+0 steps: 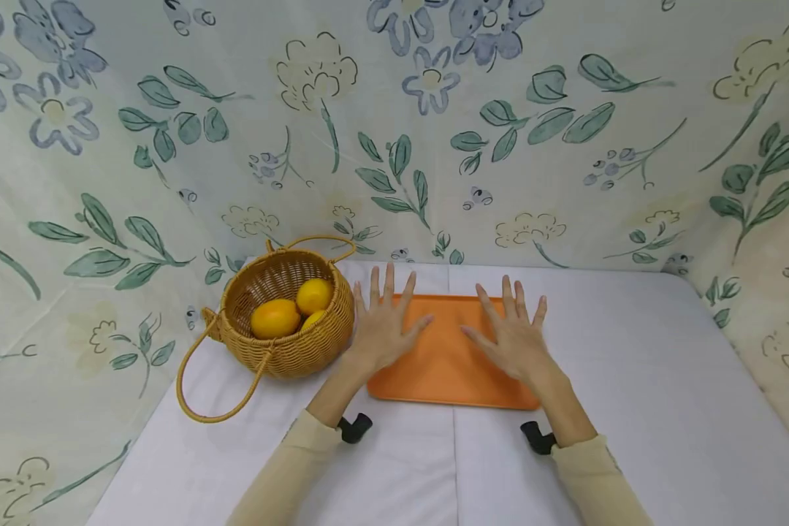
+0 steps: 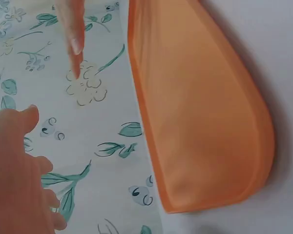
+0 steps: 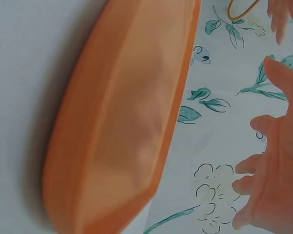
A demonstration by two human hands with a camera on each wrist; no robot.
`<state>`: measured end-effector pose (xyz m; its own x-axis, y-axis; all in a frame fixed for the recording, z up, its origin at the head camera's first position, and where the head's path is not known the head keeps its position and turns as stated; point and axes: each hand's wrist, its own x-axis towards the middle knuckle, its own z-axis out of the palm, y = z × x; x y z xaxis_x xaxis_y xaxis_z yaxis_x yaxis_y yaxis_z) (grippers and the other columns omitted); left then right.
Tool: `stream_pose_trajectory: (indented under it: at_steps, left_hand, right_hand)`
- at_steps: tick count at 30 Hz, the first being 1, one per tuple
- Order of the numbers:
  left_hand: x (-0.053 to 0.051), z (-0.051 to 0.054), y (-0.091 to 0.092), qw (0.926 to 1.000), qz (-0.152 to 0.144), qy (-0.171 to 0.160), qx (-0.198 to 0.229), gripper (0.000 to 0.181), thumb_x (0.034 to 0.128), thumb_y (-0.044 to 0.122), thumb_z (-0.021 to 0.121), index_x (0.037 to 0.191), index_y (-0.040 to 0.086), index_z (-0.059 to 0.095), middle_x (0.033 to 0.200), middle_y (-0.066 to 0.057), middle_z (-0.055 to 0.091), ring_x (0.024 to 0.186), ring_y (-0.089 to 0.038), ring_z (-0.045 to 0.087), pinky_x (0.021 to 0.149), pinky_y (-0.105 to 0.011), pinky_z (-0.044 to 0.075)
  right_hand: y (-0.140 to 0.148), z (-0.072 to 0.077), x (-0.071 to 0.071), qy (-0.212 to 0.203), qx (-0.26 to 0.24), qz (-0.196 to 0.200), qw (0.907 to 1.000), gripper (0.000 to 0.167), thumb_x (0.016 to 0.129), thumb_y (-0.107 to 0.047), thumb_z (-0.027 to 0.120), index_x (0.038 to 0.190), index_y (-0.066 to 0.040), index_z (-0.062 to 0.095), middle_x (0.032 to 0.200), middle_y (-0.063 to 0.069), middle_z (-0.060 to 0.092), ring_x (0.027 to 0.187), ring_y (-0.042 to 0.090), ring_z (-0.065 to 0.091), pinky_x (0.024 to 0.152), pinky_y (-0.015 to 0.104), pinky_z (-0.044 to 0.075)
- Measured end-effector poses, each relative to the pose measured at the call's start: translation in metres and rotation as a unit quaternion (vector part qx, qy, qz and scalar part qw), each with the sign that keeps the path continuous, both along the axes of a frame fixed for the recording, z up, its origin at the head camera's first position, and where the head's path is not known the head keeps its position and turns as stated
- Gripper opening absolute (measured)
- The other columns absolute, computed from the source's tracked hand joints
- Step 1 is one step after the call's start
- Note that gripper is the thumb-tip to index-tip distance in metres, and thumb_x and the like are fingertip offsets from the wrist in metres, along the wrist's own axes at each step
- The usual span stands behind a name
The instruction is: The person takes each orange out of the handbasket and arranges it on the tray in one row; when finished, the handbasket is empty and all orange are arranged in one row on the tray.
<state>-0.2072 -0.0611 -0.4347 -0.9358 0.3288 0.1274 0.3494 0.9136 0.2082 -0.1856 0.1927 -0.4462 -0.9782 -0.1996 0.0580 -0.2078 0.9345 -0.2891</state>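
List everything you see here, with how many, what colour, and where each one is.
Tray: one, orange, on the table below the hands
Basket: one, golden-brown wicker, on the table left of the tray
Yellow fruits: three visible, yellow, inside the basket
Table: one, white-covered, under the tray and basket
Floral fabric: pale with green, blue and yellow print, behind and beside the table
Wrist pieces: two, black, one at each wrist
Sleeves: two, cream, on the forearms
Left hand: one, over the tray's left side
Right hand: one, over its right side
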Motion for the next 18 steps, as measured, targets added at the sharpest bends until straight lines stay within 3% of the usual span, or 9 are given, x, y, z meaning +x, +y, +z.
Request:
stream_pose_trajectory:
  at_steps: [6,10,14,16,18]
  left_hand:
    - [0.004,0.034,-0.022,0.9985,-0.013,-0.021,0.049,0.082,0.1046,0.066,0.036,0.168,0.025,0.003,0.173,-0.012,-0.019,0.16,-0.041,-0.017,0.123,-0.072,-0.01]
    - [0.005,0.059,-0.044,0.9967,-0.013,-0.024,0.076,0.079,0.106,0.063,0.034,0.168,0.025,0.005,0.174,-0.012,-0.015,0.16,-0.041,-0.014,0.122,-0.071,-0.015]
    - [0.001,0.086,-0.073,0.9941,-0.012,-0.049,0.097,0.078,0.106,0.066,0.03,0.168,0.026,0.004,0.174,-0.009,-0.015,0.161,-0.037,-0.013,0.121,-0.07,-0.019]
    - [-0.004,0.099,-0.091,0.9894,-0.01,-0.07,0.126,0.077,0.1067,0.064,0.03,0.168,0.024,0.009,0.175,-0.009,-0.01,0.162,-0.035,-0.011,0.121,-0.07,-0.019]
    - [-0.01,0.111,-0.112,0.9801,-0.007,-0.099,0.172,0.074,0.1076,0.062,0.032,0.168,0.022,0.016,0.176,-0.01,-0.001,0.163,-0.033,-0.005,0.125,-0.068,-0.011]
  right_hand:
    - [0.021,-0.004,0.003,-0.009,-0.009,-0.006,0.9999,0.085,0.103,-0.064,0.046,0.168,-0.023,0.012,0.171,0.029,-0.009,0.158,0.052,-0.01,0.115,0.081,-0.013]
    - [0.036,-0.007,0.004,-0.036,-0.021,-0.009,0.9991,0.085,0.103,-0.064,0.044,0.168,-0.023,0.009,0.17,0.03,-0.012,0.157,0.055,-0.01,0.113,0.082,-0.015]
    - [0.049,-0.009,0.006,-0.078,-0.041,-0.008,0.996,0.088,0.103,-0.066,0.043,0.168,-0.018,0.01,0.169,0.033,-0.012,0.155,0.058,-0.009,0.112,0.082,-0.017]
    - [0.054,-0.011,0.007,-0.106,-0.048,-0.007,0.9932,0.089,0.103,-0.066,0.044,0.168,-0.016,0.01,0.168,0.035,-0.012,0.155,0.059,-0.009,0.111,0.082,-0.018]
    - [0.058,-0.013,0.009,-0.134,-0.054,-0.006,0.9895,0.09,0.103,-0.065,0.044,0.168,-0.014,0.009,0.167,0.036,-0.012,0.154,0.06,-0.008,0.11,0.082,-0.018]
